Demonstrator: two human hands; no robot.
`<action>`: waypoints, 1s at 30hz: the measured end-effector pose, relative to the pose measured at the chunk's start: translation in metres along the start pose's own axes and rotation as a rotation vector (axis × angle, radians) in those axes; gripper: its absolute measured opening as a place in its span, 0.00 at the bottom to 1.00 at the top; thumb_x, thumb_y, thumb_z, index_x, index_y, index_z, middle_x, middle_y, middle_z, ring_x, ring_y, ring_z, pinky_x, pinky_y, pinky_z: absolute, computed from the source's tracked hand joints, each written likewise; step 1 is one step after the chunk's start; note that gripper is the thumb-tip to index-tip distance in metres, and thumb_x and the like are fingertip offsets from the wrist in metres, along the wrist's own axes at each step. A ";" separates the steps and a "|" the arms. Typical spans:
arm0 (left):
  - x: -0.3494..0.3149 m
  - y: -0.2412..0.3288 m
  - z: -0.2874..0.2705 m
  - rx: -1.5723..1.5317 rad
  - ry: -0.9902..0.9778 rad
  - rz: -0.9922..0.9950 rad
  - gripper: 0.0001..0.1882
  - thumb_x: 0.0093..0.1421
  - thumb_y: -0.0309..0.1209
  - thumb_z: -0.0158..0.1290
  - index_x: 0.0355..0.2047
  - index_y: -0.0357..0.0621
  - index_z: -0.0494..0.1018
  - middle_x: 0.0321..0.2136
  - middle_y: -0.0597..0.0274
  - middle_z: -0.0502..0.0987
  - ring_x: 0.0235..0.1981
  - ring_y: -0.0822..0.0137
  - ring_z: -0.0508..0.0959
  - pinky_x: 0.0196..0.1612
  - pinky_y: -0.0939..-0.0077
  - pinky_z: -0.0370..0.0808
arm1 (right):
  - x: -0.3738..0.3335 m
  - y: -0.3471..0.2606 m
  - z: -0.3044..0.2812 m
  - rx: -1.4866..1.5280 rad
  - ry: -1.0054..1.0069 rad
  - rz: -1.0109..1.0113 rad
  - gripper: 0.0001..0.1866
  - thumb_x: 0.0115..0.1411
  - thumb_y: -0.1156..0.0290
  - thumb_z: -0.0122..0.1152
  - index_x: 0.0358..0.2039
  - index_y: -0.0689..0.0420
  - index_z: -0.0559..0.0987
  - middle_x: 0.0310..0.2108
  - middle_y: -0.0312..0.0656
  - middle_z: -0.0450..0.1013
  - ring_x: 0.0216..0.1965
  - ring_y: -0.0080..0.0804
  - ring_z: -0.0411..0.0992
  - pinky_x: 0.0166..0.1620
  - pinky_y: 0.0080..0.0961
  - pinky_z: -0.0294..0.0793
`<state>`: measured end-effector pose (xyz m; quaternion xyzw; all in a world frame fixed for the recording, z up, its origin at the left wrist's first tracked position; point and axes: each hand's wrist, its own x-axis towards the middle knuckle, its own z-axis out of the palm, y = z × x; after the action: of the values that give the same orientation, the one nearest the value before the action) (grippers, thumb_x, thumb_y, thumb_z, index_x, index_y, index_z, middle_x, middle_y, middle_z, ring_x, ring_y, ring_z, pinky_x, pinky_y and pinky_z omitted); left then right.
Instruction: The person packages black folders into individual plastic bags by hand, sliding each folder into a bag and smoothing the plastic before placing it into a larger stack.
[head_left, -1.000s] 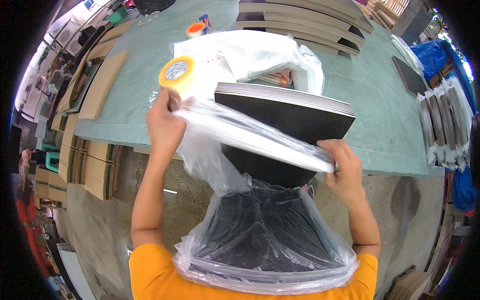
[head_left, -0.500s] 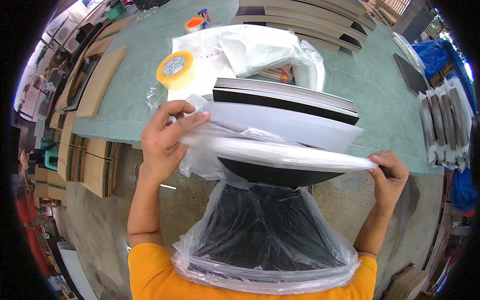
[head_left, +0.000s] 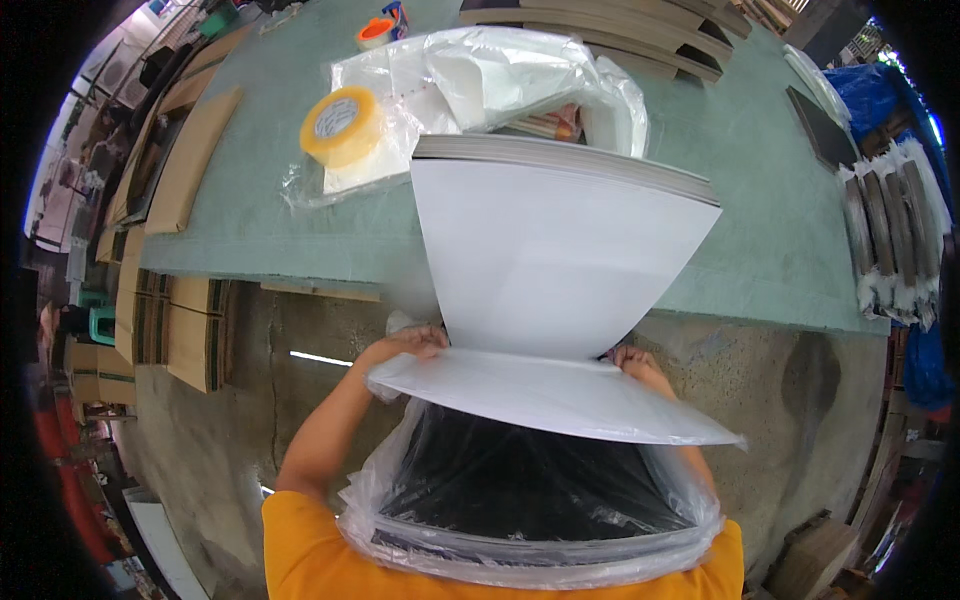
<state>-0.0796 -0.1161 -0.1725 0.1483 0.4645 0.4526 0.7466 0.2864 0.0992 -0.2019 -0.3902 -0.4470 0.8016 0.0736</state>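
Observation:
A flat white panel in clear plastic lies tilted across my front, its near edge bowed toward me. My left hand is closed at its far left edge, the fingertips partly hidden between it and the stack. At the far right edge my right hand is likewise closed on it, mostly covered by the panel. Just beyond the hands, a stack of thin panels with a white top face reaches past the table edge. Below the tilted panel, several dark panels in clear plastic rest against me.
On the green table are a yellow tape roll, crumpled white plastic sheeting, an orange tape dispenser and dark panel stacks. Wrapped panels stand at right; folded cartons at left.
Both hands have moved down and inward, from the plastic's spread ends to the panel's far edge. The white panel now faces up and tilts toward me; the stack's white top is uncovered.

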 end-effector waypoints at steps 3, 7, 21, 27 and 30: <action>0.029 -0.015 0.018 0.257 0.308 0.049 0.23 0.47 0.31 0.57 0.41 0.32 0.65 0.34 0.58 0.72 0.34 0.71 0.71 0.39 0.78 0.68 | 0.035 0.071 -0.014 -0.240 0.318 -0.128 0.08 0.42 0.70 0.57 0.16 0.58 0.70 0.16 0.32 0.64 0.18 0.17 0.60 0.20 0.15 0.55; 0.051 -0.052 -0.028 0.601 0.250 0.119 0.18 0.48 0.31 0.56 0.36 0.32 0.67 0.30 0.56 0.73 0.33 0.68 0.72 0.38 0.77 0.68 | 0.023 0.057 -0.016 -0.482 0.307 -0.145 0.09 0.43 0.68 0.59 0.19 0.61 0.73 0.17 0.33 0.65 0.19 0.18 0.60 0.22 0.17 0.58; -0.016 0.050 0.130 1.167 -0.556 0.242 0.16 0.55 0.32 0.45 0.42 0.39 0.66 0.36 0.50 0.67 0.40 0.56 0.69 0.43 0.68 0.65 | -0.048 -0.072 0.079 -1.009 -0.545 -0.241 0.21 0.58 0.61 0.42 0.43 0.64 0.68 0.46 0.53 0.64 0.49 0.43 0.62 0.51 0.31 0.60; 0.071 0.004 0.081 1.355 -0.199 0.140 0.15 0.56 0.36 0.44 0.39 0.40 0.69 0.38 0.51 0.67 0.41 0.60 0.68 0.43 0.71 0.65 | -0.005 -0.039 0.055 -1.330 -0.223 -0.057 0.24 0.56 0.56 0.42 0.43 0.63 0.69 0.44 0.53 0.65 0.46 0.45 0.64 0.47 0.32 0.63; 0.056 0.082 0.164 0.930 -0.058 0.395 0.17 0.55 0.38 0.46 0.42 0.41 0.66 0.34 0.56 0.67 0.37 0.66 0.68 0.40 0.75 0.66 | -0.005 -0.103 0.117 -1.242 -0.291 -0.370 0.21 0.55 0.57 0.47 0.39 0.63 0.71 0.33 0.49 0.71 0.38 0.42 0.69 0.41 0.33 0.66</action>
<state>0.0209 0.0065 -0.0648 0.5630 0.5590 0.3259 0.5142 0.1854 0.0806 -0.0849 -0.1645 -0.8910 0.4135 -0.0899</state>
